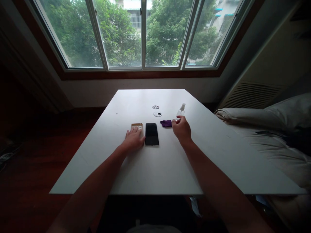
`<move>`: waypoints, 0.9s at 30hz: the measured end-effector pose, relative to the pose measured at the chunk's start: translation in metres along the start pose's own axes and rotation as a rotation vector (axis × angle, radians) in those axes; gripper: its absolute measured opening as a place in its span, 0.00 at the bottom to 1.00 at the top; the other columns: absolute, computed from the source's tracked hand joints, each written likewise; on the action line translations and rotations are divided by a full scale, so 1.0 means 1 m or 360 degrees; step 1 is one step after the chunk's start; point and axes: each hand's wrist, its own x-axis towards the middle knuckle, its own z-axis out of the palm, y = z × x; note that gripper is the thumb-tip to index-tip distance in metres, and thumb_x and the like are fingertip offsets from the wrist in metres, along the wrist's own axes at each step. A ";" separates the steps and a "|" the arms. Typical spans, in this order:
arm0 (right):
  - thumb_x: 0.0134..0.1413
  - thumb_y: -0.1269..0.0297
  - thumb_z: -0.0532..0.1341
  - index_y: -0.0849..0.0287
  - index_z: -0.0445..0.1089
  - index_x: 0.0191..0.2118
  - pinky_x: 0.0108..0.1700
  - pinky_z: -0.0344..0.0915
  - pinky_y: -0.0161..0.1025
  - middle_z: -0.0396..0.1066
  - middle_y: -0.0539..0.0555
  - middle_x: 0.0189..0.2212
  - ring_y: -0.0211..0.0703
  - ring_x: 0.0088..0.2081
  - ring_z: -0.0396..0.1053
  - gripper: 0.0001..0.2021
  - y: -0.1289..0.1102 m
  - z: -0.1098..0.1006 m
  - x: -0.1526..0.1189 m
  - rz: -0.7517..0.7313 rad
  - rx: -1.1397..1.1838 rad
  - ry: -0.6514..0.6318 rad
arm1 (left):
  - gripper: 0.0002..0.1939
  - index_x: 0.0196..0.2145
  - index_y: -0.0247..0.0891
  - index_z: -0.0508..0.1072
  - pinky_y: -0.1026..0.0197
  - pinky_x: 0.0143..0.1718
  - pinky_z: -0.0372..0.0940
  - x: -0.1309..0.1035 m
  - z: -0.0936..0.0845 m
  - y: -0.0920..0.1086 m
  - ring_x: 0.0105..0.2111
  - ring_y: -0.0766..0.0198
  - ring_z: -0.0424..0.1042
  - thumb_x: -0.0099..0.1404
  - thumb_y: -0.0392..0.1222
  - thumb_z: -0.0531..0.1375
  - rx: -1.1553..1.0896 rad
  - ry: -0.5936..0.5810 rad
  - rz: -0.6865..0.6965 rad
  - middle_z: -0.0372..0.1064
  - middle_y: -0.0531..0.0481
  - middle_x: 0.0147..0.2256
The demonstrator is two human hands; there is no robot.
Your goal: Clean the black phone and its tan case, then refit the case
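On the white table, my left hand (134,139) lies with its fingers apart over a flat gold-edged case (137,125), covering its lower part. Just right of that hand lies a black phone (152,134), screen up. My right hand (182,128) is curled at the right end of a folded purple cloth (166,123), its thumb and forefinger close together; what is between them is too small to make out. Directly behind the right hand stands a small clear spray bottle (181,111) with a white top, its lower part partly hidden.
Two round flat items, one patterned (155,107) and one pale with a dark spot (157,114), lie further back on the white table (97,168). Beyond the table is a window. Beside its right edge is a bed with grey bedding (257,129).
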 end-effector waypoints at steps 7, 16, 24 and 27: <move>0.53 0.50 0.66 0.63 0.58 0.61 0.50 0.66 0.46 0.64 0.63 0.54 0.49 0.48 0.67 0.35 0.054 0.019 0.044 0.0140 0.0183 0.0271 | 0.35 0.69 0.34 0.56 0.37 0.68 0.32 0.001 0.000 0.000 0.71 0.45 0.37 0.72 0.57 0.52 0.0047 0.0004 0.0000 0.40 0.36 0.71; 0.55 0.50 0.66 0.62 0.59 0.61 0.53 0.65 0.51 0.64 0.62 0.54 0.51 0.51 0.66 0.33 0.077 0.039 0.055 0.0137 0.0308 0.0304 | 0.31 0.66 0.34 0.61 0.32 0.67 0.36 0.000 -0.001 0.000 0.70 0.41 0.42 0.70 0.52 0.54 0.0083 0.0167 0.0062 0.45 0.33 0.69; 0.52 0.48 0.67 0.59 0.51 0.69 0.61 0.60 0.53 0.59 0.65 0.64 0.55 0.61 0.62 0.44 0.069 0.040 0.062 -0.0081 0.0450 0.0124 | 0.32 0.64 0.41 0.65 0.42 0.70 0.36 -0.013 -0.007 0.016 0.69 0.50 0.50 0.68 0.61 0.56 0.0071 0.0169 0.0622 0.53 0.44 0.68; 0.54 0.50 0.67 0.61 0.58 0.65 0.57 0.64 0.52 0.67 0.64 0.58 0.52 0.54 0.69 0.38 0.069 0.039 0.066 -0.0080 0.0489 0.0101 | 0.30 0.63 0.41 0.67 0.38 0.69 0.34 -0.016 -0.002 0.020 0.67 0.49 0.55 0.69 0.60 0.56 0.0088 0.0135 0.0726 0.57 0.42 0.66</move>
